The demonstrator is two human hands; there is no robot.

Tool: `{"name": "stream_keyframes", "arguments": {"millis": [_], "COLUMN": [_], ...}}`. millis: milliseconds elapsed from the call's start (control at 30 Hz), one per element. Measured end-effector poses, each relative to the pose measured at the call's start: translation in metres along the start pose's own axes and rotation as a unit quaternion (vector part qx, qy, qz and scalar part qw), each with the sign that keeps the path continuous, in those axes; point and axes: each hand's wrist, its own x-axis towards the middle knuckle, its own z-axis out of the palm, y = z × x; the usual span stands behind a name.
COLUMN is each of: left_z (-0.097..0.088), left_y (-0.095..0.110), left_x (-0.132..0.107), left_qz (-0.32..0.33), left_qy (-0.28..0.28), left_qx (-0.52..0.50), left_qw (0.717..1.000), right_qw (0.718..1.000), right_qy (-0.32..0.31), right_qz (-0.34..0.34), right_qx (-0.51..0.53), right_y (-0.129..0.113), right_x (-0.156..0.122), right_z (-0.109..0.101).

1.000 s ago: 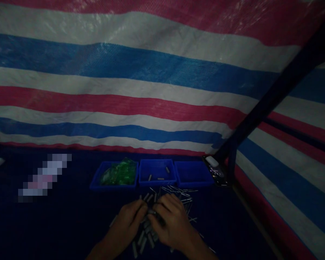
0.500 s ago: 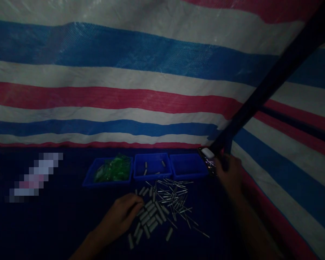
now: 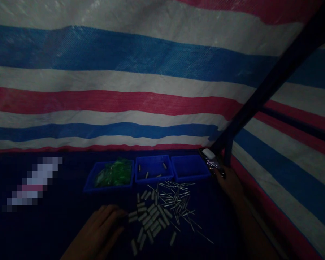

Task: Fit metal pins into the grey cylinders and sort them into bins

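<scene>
My left hand [image 3: 105, 225] rests low over the dark blue table, thumb apart from the fingers and nothing seen between them. Its fingertips come close to a spread of short grey cylinders [image 3: 154, 216]. Behind and right of these lies a loose heap of thin metal rods [image 3: 176, 198]. At the right, my right hand [image 3: 230, 182] is down by the near end of a dark, flat, phone-like object [image 3: 211, 164], fingers curled. A dark round shape shows at its fingertips; shadow hides what it is. On the flat object sits a small white rounded case [image 3: 208, 154].
Three blue trays stand in a row: the left tray [image 3: 88, 184] holds a green plastic bag [image 3: 116, 172], the middle tray [image 3: 154, 158] several small cylinders, the right tray [image 3: 189, 166] beside it. A dark post [image 3: 249, 104] slants up at right. Striped sheeting [image 3: 111, 103] hangs behind.
My left hand has drawn back to the left from the cylinders and its fingers have opened. A few cylinders now lie nearer it. My right hand has come down toward the flat object.
</scene>
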Motion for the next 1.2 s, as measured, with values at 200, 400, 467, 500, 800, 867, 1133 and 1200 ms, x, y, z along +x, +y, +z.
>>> {"name": "stream_keyframes", "arguments": {"millis": [200,400,467,500,800,867,1133,1200], "left_z": [0.020,0.026,0.029,0.030,0.011,0.008,0.022,0.022], "left_y": [-0.022,-0.019,-0.017,-0.015,0.018,0.030,0.042,0.041], "left_x": [-0.021,-0.018,-0.016,-0.014,0.028,0.035,0.040,0.038], "left_qz": [-0.061,-0.072,-0.064,-0.064,-0.093,-0.100,-0.123,-0.104], "left_qy": [0.047,0.045,0.036,0.039,0.099,0.075,0.080,0.096], "left_qx": [0.029,0.023,0.022,0.021,-0.171,-0.235,-0.306,-0.297], "left_qw": [0.997,0.996,0.997,0.997,0.976,0.964,0.941,0.944], "right_qw": [0.999,0.992,0.979,0.970,0.830,0.816,0.849,0.863], "right_qy": [0.016,0.123,0.185,0.209,-0.003,-0.060,-0.094,-0.087], "right_qz": [-0.014,-0.035,-0.073,-0.111,-0.485,-0.510,-0.424,-0.398], "right_qx": [0.034,0.018,0.039,0.058,0.276,0.267,0.301,0.300], "right_y": [0.000,-0.015,-0.037,-0.053,-0.199,-0.205,-0.196,-0.196], "right_x": [-0.001,-0.009,-0.022,-0.031,-0.146,-0.160,-0.173,-0.172], "right_z": [0.000,-0.012,-0.023,-0.028,-0.025,-0.020,-0.003,0.000]}}
